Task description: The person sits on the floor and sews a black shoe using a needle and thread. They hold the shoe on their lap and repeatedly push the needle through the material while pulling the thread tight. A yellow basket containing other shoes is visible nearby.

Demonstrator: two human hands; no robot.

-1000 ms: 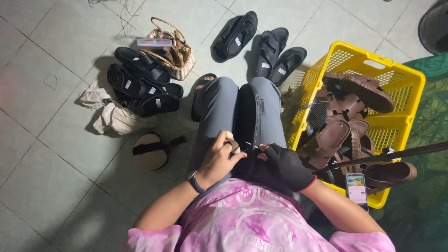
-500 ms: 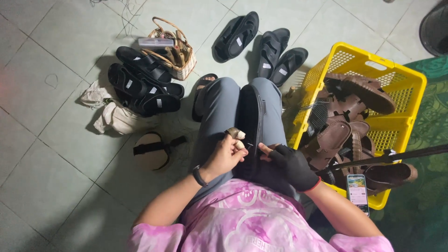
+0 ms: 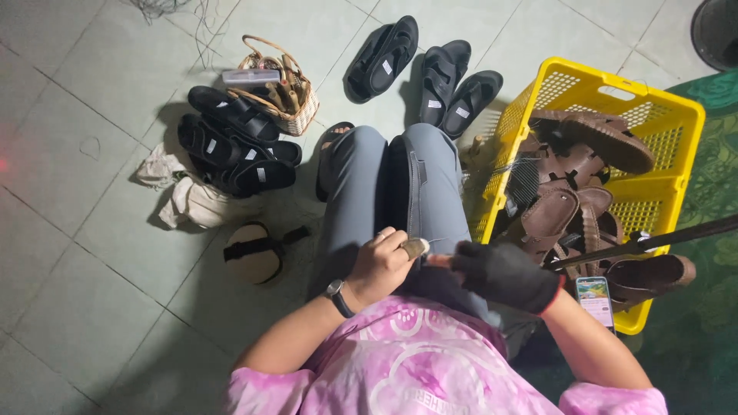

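The black sandal (image 3: 401,184) lay along the person's lap, between the two knees in grey trousers, with its sole edge turned up. The left hand (image 3: 382,265), bare and with a dark watch on the wrist, rested on the near end of this sandal; its grip was closed narrow on a small thing at the fingertips, which I could not identify. The right hand (image 3: 503,273) wore a black glove and stayed just beside the left one, touching the same end of the sandal; whether its grip held something I could not tell. A yellow basket (image 3: 676,123) stood on the floor near the right knee, and brown sandals (image 3: 584,154) were piled in it. More black sandals (image 3: 231,146) lay in a heap on the tiles at the left side, beside a small woven basket (image 3: 280,92). Three other black sandals (image 3: 438,69) lay beyond the knees. A phone (image 3: 596,296) lay beside the yellow basket.
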